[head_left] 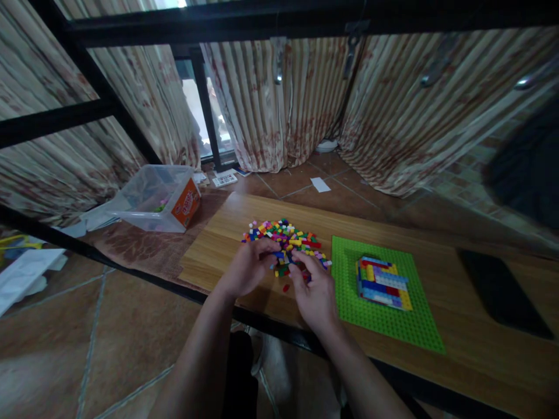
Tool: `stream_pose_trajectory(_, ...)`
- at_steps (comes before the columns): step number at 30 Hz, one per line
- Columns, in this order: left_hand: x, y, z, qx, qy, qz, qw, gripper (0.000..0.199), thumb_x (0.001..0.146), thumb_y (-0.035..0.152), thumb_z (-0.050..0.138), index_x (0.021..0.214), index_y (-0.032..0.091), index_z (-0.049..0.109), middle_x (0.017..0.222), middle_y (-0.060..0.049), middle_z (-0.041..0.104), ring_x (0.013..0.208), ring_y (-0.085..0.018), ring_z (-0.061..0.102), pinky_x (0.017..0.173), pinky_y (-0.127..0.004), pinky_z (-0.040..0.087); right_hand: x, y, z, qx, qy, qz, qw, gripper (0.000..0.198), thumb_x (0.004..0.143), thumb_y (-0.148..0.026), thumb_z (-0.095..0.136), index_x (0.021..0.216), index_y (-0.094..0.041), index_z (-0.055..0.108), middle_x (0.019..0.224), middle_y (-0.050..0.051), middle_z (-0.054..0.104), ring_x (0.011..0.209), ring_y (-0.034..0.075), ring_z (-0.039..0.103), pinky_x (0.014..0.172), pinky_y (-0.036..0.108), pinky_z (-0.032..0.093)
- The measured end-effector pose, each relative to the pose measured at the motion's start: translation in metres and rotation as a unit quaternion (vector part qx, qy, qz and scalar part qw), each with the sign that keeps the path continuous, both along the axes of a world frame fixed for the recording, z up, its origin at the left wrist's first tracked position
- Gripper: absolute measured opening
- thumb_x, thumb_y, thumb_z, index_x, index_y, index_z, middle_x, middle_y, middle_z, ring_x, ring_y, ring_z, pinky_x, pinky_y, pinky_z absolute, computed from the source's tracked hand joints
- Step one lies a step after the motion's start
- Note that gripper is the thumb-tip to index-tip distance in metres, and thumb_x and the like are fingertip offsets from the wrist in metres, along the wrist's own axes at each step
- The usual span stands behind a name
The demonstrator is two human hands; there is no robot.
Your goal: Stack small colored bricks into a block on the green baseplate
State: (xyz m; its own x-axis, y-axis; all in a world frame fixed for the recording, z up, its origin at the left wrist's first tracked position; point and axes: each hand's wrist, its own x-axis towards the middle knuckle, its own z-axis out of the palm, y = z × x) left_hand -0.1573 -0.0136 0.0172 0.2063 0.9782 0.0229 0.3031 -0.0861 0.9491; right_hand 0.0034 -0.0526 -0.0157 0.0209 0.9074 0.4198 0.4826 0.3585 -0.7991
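A heap of small toy bricks point(288, 233) in many colours is spread on the wooden board. My left hand point(248, 266) reaches into the heap's left front side, its fingers bent and the thumb held apart from them. Opposite it, my right hand point(317, 290) is at the front right of the heap, with a gap between thumb and fingers. No brick can be made out in either hand. To the right lies a green studded baseplate point(379, 331), bearing a low block built of blue, yellow, red and white bricks point(384, 283).
The wooden board point(213, 250) has a dark flat object point(502, 291) on its right. A clear plastic bin point(152, 201) with an orange label stands at left. Black frame bars point(262, 20) cross above; striped curtains point(262, 105) hang behind. A white card point(320, 184) lies on the tiles.
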Motion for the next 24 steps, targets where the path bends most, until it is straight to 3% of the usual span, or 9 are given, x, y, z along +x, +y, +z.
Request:
stream_pose_trajectory(4,0.017,-0.003,0.0,-0.023,-0.093,-0.05,0.994,0.017,0.076,0.017,0.061,0.092,0.019,0.065,0.089,-0.005,0.072,0.087,-0.018,0.067,0.081,-0.031,0.053,0.007,0.0,0.007,-0.009,0.017,0.021,1.0,0.028,0.093,-0.025,0.05,0.117,-0.023,0.064,0.114,0.008,0.07,0.102,0.021,0.066,0.087,0.036,0.054)
stream_pose_trajectory(8,0.031,-0.005,0.0,-0.019,-0.093,-0.091,0.991,0.021,0.079,0.016,0.059,0.099,0.019,0.064,0.094,-0.006,0.071,0.085,-0.017,0.068,0.08,-0.032,0.055,0.02,-0.001,0.014,-0.011,0.03,0.023,0.999,0.023,0.092,-0.022,0.052,0.107,-0.023,0.069,0.103,0.006,0.073,0.096,0.019,0.068,0.084,0.033,0.054)
stream_pose_trajectory(11,0.037,-0.003,0.0,0.019,-0.04,-0.088,0.995,0.021,0.08,0.015,0.057,0.099,0.02,0.063,0.1,-0.006,0.071,0.092,-0.019,0.068,0.082,-0.032,0.054,0.044,0.0,0.019,-0.008,0.042,-0.01,0.999,0.021,0.091,-0.027,0.055,0.104,-0.023,0.071,0.101,0.006,0.074,0.094,0.02,0.069,0.084,0.035,0.054)
stream_pose_trajectory(15,0.04,0.003,0.0,0.073,0.096,-0.043,0.992,0.017,0.081,0.015,0.055,0.095,0.02,0.065,0.1,-0.006,0.071,0.094,-0.021,0.066,0.084,-0.034,0.052,0.085,0.0,0.023,-0.022,0.103,-0.14,0.985,0.023,0.087,-0.037,0.061,0.1,-0.022,0.072,0.096,0.006,0.075,0.087,0.02,0.07,0.079,0.036,0.055)
stream_pose_trajectory(19,0.05,0.006,-0.001,0.159,0.221,-0.015,0.962,0.02,0.082,0.016,0.056,0.098,0.021,0.067,0.102,-0.007,0.07,0.1,-0.023,0.063,0.093,-0.038,0.048,0.117,-0.004,0.023,-0.056,0.158,-0.199,0.965,0.031,0.083,-0.043,0.064,0.102,-0.02,0.07,0.093,0.007,0.074,0.078,0.02,0.07,0.068,0.035,0.057)
stream_pose_trajectory(24,0.079,0.005,-0.008,0.257,0.29,-0.066,0.919,0.026,0.082,0.02,0.062,0.107,0.02,0.066,0.113,-0.007,0.066,0.11,-0.025,0.058,0.103,-0.043,0.042,0.15,-0.008,0.025,-0.038,0.096,-0.216,0.971,0.03,0.082,-0.043,0.064,0.099,-0.018,0.07,0.093,0.008,0.074,0.079,0.021,0.069,0.073,0.037,0.055)
